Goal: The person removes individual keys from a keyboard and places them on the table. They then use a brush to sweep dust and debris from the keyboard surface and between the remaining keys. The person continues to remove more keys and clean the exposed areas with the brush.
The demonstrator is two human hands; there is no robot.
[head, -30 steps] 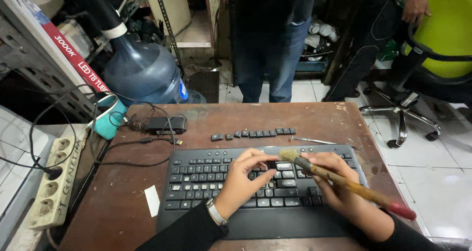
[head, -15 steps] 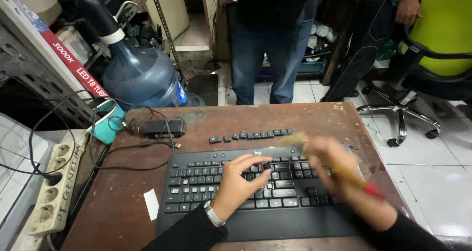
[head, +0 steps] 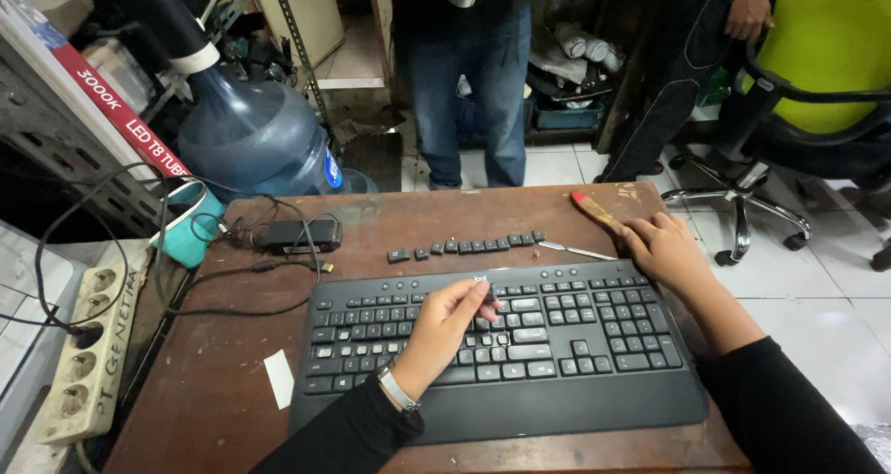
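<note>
A black keyboard [head: 557, 402] lies on the worn brown table [head: 218, 409] in front of me. My left hand [head: 441, 330] rests over its middle keys, thumb and forefinger pinched on a keycap in the upper rows. My right hand [head: 664, 248] is past the keyboard's far right corner, closed on a wooden brush [head: 599, 214] whose red handle end points away across the table. A row of loose black keycaps [head: 469, 246] lies just behind the keyboard, with a thin metal tool [head: 575, 249] beside it.
A black adapter [head: 297, 235] with tangled cables, a teal cup [head: 190, 223] and a white paper slip [head: 278, 378] lie to the left. A power strip [head: 83, 353] and a blue water jug [head: 255, 135] stand off the left edge. Two people [head: 464, 84] and a green office chair [head: 821, 75] are beyond.
My right hand has swung the brush off the keys to the table's far right, bristles now hidden in my hand. My left hand stayed on the middle keys.
</note>
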